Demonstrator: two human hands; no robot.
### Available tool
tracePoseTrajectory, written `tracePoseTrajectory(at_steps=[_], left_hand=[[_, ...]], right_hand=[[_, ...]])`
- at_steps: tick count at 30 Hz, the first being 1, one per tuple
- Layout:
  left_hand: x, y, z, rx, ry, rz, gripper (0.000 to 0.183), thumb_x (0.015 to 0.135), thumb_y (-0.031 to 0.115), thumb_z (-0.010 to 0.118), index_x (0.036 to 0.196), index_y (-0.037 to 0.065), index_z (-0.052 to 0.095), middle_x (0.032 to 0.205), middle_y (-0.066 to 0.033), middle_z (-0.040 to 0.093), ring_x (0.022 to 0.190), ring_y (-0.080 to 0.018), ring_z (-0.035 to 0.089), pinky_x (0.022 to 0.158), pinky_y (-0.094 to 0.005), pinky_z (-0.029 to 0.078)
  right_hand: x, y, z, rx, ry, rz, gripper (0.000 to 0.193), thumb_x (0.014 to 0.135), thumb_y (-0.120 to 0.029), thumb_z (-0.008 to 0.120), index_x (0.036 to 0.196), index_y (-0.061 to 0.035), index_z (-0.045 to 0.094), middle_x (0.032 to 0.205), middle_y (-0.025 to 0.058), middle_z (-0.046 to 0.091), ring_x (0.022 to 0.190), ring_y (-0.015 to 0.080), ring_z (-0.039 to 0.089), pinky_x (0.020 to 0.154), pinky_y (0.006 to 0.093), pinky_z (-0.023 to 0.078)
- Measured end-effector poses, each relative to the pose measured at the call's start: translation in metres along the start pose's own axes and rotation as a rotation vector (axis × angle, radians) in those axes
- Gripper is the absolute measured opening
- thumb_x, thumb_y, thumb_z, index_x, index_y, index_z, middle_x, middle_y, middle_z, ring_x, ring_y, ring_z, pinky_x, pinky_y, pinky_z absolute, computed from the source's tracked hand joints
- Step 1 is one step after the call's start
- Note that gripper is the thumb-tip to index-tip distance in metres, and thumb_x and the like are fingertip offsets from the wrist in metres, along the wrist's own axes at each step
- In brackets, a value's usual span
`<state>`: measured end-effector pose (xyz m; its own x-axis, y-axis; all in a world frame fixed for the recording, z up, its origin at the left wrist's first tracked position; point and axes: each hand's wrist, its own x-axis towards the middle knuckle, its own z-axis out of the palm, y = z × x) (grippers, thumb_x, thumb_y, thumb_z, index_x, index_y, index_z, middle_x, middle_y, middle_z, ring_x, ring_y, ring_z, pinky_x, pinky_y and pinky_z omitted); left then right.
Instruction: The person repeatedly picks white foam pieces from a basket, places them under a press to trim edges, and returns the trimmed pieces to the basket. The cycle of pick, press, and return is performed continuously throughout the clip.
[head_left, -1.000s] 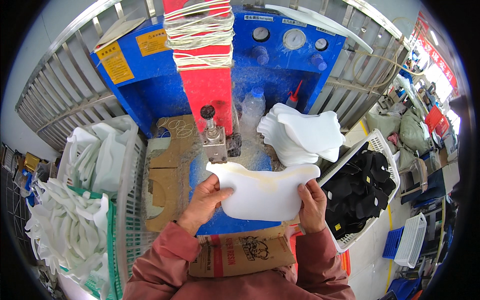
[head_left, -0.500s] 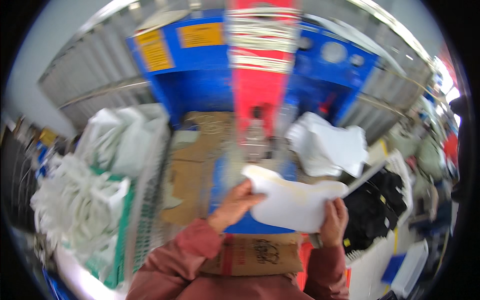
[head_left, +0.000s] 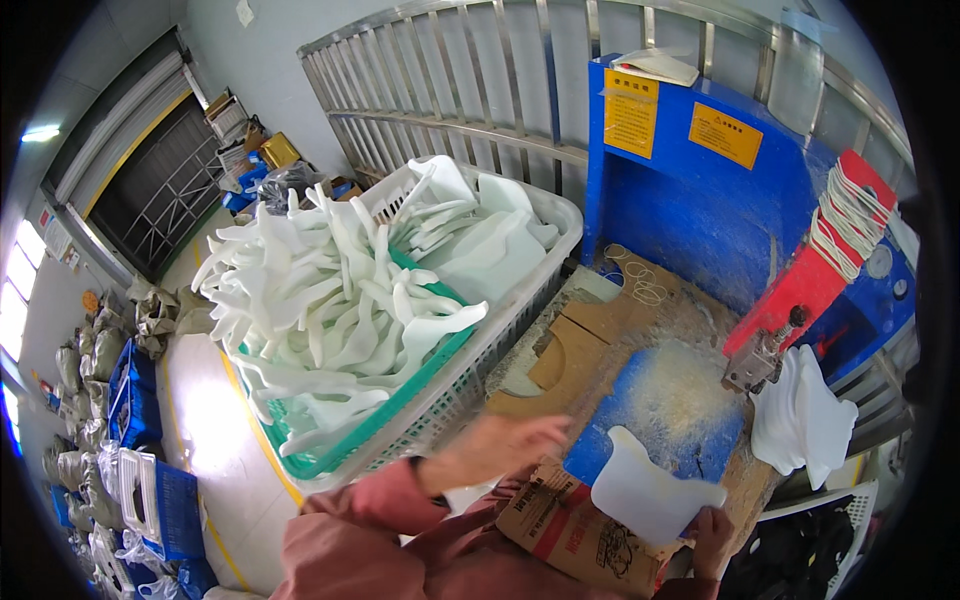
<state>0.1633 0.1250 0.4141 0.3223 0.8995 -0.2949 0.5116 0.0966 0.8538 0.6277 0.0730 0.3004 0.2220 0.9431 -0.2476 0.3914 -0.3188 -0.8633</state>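
Observation:
My right hand grips the lower right corner of a white curved foam-like piece, which lies tilted over the front edge of the blue work plate. Off to the left of that piece, my left hand is open and holds nothing, its fingers stretched to the right and slightly blurred. Pale dust coats the plate below the metal head of a red machine arm. A cardboard flap hangs between my arms and the bench.
At the left, a green basket overflows with similar white pieces, set in a white crate holding more. Stacked white pieces lie right of the metal head. A crate of black material stands lower right. The blue machine housing rises behind.
The view has swung left toward the baskets. My left hand has let go of the white piece and moved left away from it; my right hand still holds it, now lower.

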Motion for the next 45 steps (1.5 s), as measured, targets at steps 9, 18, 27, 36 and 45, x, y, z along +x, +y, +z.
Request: tracePoseTrajectory(at_steps=[9, 18, 27, 36, 45], left_hand=[[-0.022, -0.087, -0.129, 0.689, 0.765, -0.291, 0.065, 0.086, 0.024, 0.080, 0.141, 0.000, 0.055, 0.122, -0.0253, 0.071, 0.109, -0.0385, 0.072, 0.091, -0.0438, 0.056], [-0.015, -0.086, -0.130, 0.390, 0.841, -0.208, 0.035, 0.087, 0.017, 0.079, 0.118, 0.004, 0.072, 0.107, -0.0180, 0.073, 0.090, -0.0352, 0.071, 0.083, -0.0431, 0.056], [-0.067, 0.052, -0.065, 0.881, 1.081, 0.594, 0.034, 0.077, -0.002, 0.075, 0.109, 0.008, 0.076, 0.115, -0.0102, 0.065, 0.099, -0.0306, 0.065, 0.084, -0.0408, 0.057], [0.009, 0.050, 0.071, 0.678, 0.530, 0.956, 0.039, 0.076, 0.009, 0.074, 0.115, 0.006, 0.075, 0.112, -0.0066, 0.061, 0.107, -0.0288, 0.063, 0.086, -0.0395, 0.055], [0.025, 0.041, 0.113, 0.292, 0.238, 0.757, 0.038, 0.087, 0.006, 0.074, 0.126, 0.006, 0.072, 0.118, -0.0113, 0.066, 0.105, -0.0304, 0.067, 0.091, -0.0413, 0.057]], right_hand=[[-0.024, -0.025, -0.013, -0.262, 0.161, -0.379, 0.019, 0.097, -0.003, 0.057, 0.110, 0.0038, 0.068, 0.086, 0.0142, 0.071, 0.077, 0.0207, 0.069, 0.070, 0.0337, 0.054], [-0.022, -0.047, 0.009, -0.139, 0.039, -0.431, 0.019, 0.096, 0.003, 0.056, 0.110, 0.0036, 0.069, 0.093, 0.0182, 0.071, 0.084, 0.0262, 0.071, 0.076, 0.0354, 0.056], [-0.026, -0.171, 0.022, -0.242, 0.001, -1.056, 0.027, 0.094, -0.003, 0.067, 0.120, -0.0030, 0.070, 0.109, 0.0193, 0.073, 0.098, 0.0355, 0.072, 0.086, 0.0426, 0.057], [-0.034, -0.196, 0.076, -0.002, -0.428, -0.664, 0.059, 0.090, -0.024, 0.082, 0.136, 0.0029, 0.057, 0.130, 0.0243, 0.064, 0.114, 0.0426, 0.066, 0.094, 0.0448, 0.055], [-0.033, -0.128, 0.035, -0.301, -0.350, -0.683, 0.063, 0.084, -0.016, 0.081, 0.138, 0.0008, 0.056, 0.131, 0.0224, 0.063, 0.112, 0.0442, 0.066, 0.094, 0.0489, 0.055]])
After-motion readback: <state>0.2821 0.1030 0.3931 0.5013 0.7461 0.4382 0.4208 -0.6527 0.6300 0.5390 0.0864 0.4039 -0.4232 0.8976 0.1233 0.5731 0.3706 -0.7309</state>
